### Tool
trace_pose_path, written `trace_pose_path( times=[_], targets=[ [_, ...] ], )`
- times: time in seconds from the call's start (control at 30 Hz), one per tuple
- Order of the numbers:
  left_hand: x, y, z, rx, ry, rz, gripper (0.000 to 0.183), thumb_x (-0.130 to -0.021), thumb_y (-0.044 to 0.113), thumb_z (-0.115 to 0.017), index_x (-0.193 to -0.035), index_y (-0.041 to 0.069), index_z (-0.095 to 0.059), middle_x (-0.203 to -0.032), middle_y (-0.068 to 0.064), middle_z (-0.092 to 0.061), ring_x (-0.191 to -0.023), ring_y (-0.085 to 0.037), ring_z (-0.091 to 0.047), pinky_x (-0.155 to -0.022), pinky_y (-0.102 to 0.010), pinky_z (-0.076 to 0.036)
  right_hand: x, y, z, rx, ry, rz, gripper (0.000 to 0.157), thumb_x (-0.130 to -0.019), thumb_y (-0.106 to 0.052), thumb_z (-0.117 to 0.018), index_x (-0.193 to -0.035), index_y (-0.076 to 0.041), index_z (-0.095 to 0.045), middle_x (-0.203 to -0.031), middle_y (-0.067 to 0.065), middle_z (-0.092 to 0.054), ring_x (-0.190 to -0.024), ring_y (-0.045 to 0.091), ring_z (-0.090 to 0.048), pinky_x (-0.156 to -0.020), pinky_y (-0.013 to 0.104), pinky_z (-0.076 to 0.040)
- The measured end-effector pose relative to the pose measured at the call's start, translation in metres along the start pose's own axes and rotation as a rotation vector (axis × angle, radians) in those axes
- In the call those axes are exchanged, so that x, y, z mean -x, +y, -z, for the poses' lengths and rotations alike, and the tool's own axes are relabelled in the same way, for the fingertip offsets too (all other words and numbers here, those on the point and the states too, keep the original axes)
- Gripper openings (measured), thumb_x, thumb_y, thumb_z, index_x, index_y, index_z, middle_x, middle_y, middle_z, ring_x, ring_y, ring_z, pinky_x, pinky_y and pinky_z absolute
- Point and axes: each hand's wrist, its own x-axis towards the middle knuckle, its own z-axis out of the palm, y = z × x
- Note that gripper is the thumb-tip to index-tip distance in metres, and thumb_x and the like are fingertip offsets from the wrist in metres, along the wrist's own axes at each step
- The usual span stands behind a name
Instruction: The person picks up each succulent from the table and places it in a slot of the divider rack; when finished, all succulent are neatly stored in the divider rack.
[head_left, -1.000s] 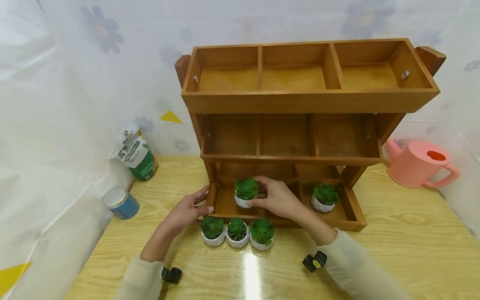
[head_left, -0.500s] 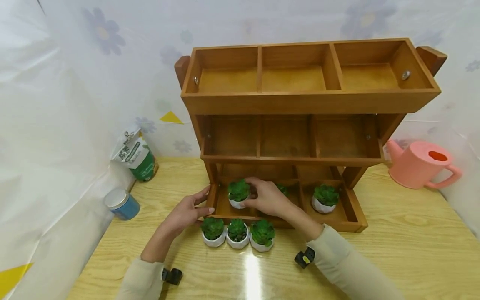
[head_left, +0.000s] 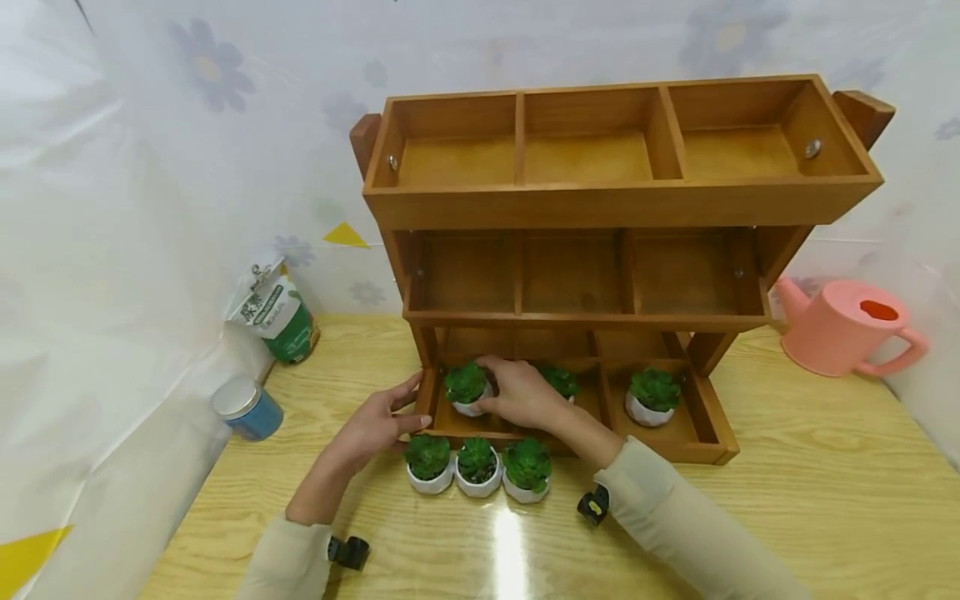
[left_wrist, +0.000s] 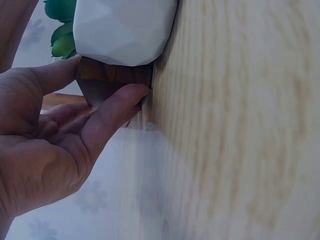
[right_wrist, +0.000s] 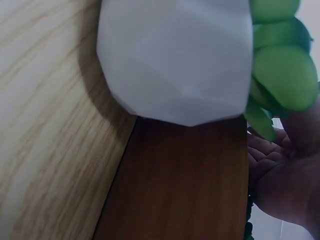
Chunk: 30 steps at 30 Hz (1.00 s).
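Note:
My right hand (head_left: 525,396) holds a potted succulent (head_left: 467,387) in a white faceted pot, within the left compartment of the wooden shelf's (head_left: 615,208) bottom tier. My left hand (head_left: 371,427) grips that tier's left end; in the left wrist view, thumb and fingers pinch its wooden corner (left_wrist: 115,77). A second succulent (head_left: 558,382) sits in the middle compartment, partly behind my right hand, and a third (head_left: 652,396) in the right one. In the right wrist view, a front-row pot (right_wrist: 175,60) hides much of the right hand's work.
Three more potted succulents (head_left: 477,467) stand in a row against the shelf's front. A blue jar (head_left: 249,410) and a green-and-white pouch (head_left: 281,317) are on the left. The pink watering can (head_left: 843,327) stands right of the shelf.
My right hand has moved left with its succulent, further into the left compartment. The middle compartment's succulent has come into view behind it. My left hand keeps its place.

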Motion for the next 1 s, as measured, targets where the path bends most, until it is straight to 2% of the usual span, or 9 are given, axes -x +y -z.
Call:
trace_pose_path(
  times=[0.17,0.33,0.4,0.77,1.0],
  targets=[
    [0.000,0.000,-0.001,0.012,0.013,0.005,0.075,-0.099,0.014,-0.065,-0.162,0.030,-0.027,-0.165,-0.020,-0.029,-0.129,-0.038,-0.060,-0.088,-0.050,-0.059,-0.003,-0.003,-0.001,0.013,-0.012,0.000,0.067,-0.089,-0.031,-0.079,-0.146,-0.008,-0.052,-0.096,0.001,-0.070,-0.080,0.014,-0.061,-0.077,0.036,-0.051],
    [0.001,0.000,0.000,0.003,-0.008,-0.014,0.075,-0.100,0.015,-0.065,-0.163,0.028,-0.025,-0.166,-0.021,-0.026,-0.132,-0.039,-0.057,-0.089,-0.050,-0.059,-0.006,-0.004,-0.005,0.024,-0.017,-0.002,0.066,-0.089,-0.029,-0.079,-0.146,-0.008,-0.052,-0.124,0.010,-0.071,-0.103,0.024,-0.069,-0.091,0.042,-0.055],
    [0.001,0.000,-0.001,0.008,-0.012,-0.013,0.076,-0.100,0.016,-0.065,-0.163,0.028,-0.025,-0.166,-0.021,-0.025,-0.132,-0.039,-0.057,-0.088,-0.050,-0.059,-0.007,-0.004,-0.006,0.034,-0.014,-0.008,0.066,-0.089,-0.029,-0.079,-0.146,-0.007,-0.052,-0.129,0.012,-0.069,-0.110,0.028,-0.069,-0.094,0.044,-0.055],
    [-0.001,0.000,-0.003,0.023,0.010,0.007,0.074,-0.099,0.015,-0.066,-0.161,0.032,-0.029,-0.166,-0.018,-0.028,-0.130,-0.038,-0.059,-0.087,-0.049,-0.060,-0.005,-0.008,-0.001,0.033,-0.020,-0.050,0.065,-0.090,-0.027,-0.078,-0.148,-0.011,-0.052,-0.135,0.011,-0.067,-0.115,0.029,-0.067,-0.098,0.045,-0.054],
    [0.001,0.000,-0.001,-0.003,0.010,-0.001,0.075,-0.099,0.017,-0.066,-0.162,0.030,-0.027,-0.166,-0.021,-0.026,-0.131,-0.039,-0.058,-0.088,-0.050,-0.059,0.006,-0.006,0.012,0.016,0.015,0.021,0.063,-0.091,-0.025,-0.078,-0.148,-0.013,-0.053,-0.134,0.011,-0.068,-0.113,0.028,-0.068,-0.096,0.046,-0.055]
  ],
)
